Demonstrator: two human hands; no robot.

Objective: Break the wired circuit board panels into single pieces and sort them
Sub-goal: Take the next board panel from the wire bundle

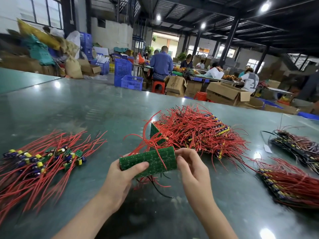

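Observation:
I hold a green circuit board panel solder side up above the table, with red and black wires hanging under it. My left hand grips its left end, thumb lying across the top. My right hand pinches its right end. Behind it lies a big heap of unbroken wired panels with red leads. To the left, single broken-off boards with yellow and blue capacitors lie spread out, their red wires fanned around them.
The glossy green table carries two more panel stacks at the right, one red-wired and one darker. Beyond the far edge are cardboard boxes, blue crates, red stools and seated workers.

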